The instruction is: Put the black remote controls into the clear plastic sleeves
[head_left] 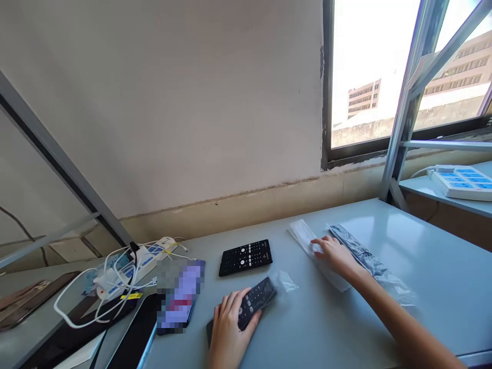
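Observation:
Near the front of the table, my left hand (229, 328) is wrapped over a black remote control (258, 297). A clear plastic wrapper (285, 283) sticks out past its far end. Just beyond lie two black remotes (246, 258) side by side, buttons up. To the right, my right hand (338, 259) rests on a flat whitish plastic sleeve (303, 234), its fingers stretched out and slightly bent over it. Right beside that hand lies a long dark item in clear plastic (355, 246). My forearm covers part of this bag, so its contents are hard to make out.
A phone with a lit purple screen (184, 297) lies on the left, next to a dark tablet-like device (134, 333). Behind them is a white power strip (148, 259) with tangled cables. Metal frame posts (402, 107) stand at both sides; a wall borders the table (307, 333).

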A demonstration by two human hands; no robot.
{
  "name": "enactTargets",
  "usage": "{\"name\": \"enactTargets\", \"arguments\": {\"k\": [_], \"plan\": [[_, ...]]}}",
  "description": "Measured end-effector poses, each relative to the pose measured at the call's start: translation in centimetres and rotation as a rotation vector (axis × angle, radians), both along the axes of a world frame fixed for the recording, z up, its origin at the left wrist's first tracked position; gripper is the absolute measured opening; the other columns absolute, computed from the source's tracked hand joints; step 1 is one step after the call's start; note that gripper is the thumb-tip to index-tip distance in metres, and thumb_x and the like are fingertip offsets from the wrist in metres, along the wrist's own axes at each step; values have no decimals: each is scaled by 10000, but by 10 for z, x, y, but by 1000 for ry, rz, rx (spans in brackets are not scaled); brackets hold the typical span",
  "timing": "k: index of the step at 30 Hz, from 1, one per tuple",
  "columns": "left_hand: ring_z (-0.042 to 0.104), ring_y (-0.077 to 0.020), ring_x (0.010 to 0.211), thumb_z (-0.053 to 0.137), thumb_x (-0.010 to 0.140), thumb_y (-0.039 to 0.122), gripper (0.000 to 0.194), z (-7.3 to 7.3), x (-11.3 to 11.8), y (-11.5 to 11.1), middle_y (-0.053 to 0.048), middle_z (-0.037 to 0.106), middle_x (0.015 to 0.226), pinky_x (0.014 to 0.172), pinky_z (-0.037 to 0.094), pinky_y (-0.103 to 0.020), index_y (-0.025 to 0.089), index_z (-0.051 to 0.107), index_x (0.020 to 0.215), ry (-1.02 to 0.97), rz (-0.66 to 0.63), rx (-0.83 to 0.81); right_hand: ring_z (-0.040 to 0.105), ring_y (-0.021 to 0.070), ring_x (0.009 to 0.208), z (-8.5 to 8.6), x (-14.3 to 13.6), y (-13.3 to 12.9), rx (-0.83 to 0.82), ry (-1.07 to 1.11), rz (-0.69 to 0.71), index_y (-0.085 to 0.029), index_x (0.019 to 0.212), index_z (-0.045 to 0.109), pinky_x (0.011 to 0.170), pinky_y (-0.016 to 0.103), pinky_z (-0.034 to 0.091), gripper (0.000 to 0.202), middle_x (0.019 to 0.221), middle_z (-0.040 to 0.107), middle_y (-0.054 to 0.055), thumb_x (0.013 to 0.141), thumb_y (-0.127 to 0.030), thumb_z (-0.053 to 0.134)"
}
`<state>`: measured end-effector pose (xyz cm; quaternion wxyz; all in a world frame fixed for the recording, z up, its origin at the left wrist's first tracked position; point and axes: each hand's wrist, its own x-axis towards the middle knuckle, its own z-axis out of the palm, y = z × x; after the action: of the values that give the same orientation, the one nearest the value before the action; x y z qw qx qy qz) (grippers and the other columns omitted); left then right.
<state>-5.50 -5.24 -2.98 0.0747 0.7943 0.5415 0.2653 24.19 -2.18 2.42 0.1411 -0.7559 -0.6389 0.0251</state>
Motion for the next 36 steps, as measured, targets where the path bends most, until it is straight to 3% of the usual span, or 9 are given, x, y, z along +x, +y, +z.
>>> {"name": "enactTargets", "arguments": {"k": [6,12,17,21,23,26,29,31,36], "plan": [[603,-238,1007,528,822,346,347,-8,-5,4,-38,668,1078,826,464,-338,282,608,1153,-20,-48,-18,599,234,1046,8,-10,-6,-62,-5,43,-234,1155,643,793,281,486,363,1146,634,98,814,-202,525],[590,-255,996,559,784,309,362,-7,3,2,-61,665,1075,838,437,-350,264,617,1139,-13,-8,-25,566,265,1115,5,-16,-5,-96,23,113,-229,1217,601,881,348,471,468,1230,587,115,753,-290,587],[598,-248,960,620,702,204,373,6,15,-6,-33,680,1004,824,435,-346,271,638,1068,-4,41,-22,362,314,1314,-14,-22,0,-102,-10,254,-279,1326,501,1014,478,352,523,1456,380,109,805,-325,489],[610,-237,926,669,674,170,341,15,20,-10,-13,685,951,806,441,-339,273,655,999,-66,71,-22,278,306,1351,-36,-14,7,-153,-35,346,-283,1351,474,1052,509,288,517,1445,397,102,868,-410,345],[620,-238,894,705,645,161,335,16,21,-10,-11,688,918,791,450,-340,272,666,959,-99,103,24,293,305,1343,-45,-6,11,-150,-46,350,-276,1358,467,1053,511,285,531,1447,391,105,871,-414,307],[635,-234,845,743,611,136,359,15,21,-10,-4,690,882,753,472,-338,271,668,935,-157,149,124,393,324,1289,-50,6,18,-97,-36,346,-307,1291,540,986,527,378,506,1388,477,92,843,-394,323],[638,-219,789,746,621,141,375,12,21,-10,-10,682,857,701,493,-321,257,650,965,-228,164,291,510,357,1183,-39,6,22,-70,-12,304,-279,1201,619,985,548,373,490,1280,574,127,787,-423,399],[635,-210,788,718,659,146,393,8,21,-10,-23,672,886,690,503,-312,248,624,1027,-300,201,414,564,349,1118,-23,-2,22,-20,78,364,-269,1148,646,1013,544,344,496,1163,644,130,774,-491,410],[641,-187,867,632,743,112,456,12,19,-10,-37,635,976,724,518,-282,260,542,1165,-418,235,553,649,255,931,28,-47,14,105,636,633,-278,1096,642,878,424,492,581,1072,679,89,788,-679,356]]}}
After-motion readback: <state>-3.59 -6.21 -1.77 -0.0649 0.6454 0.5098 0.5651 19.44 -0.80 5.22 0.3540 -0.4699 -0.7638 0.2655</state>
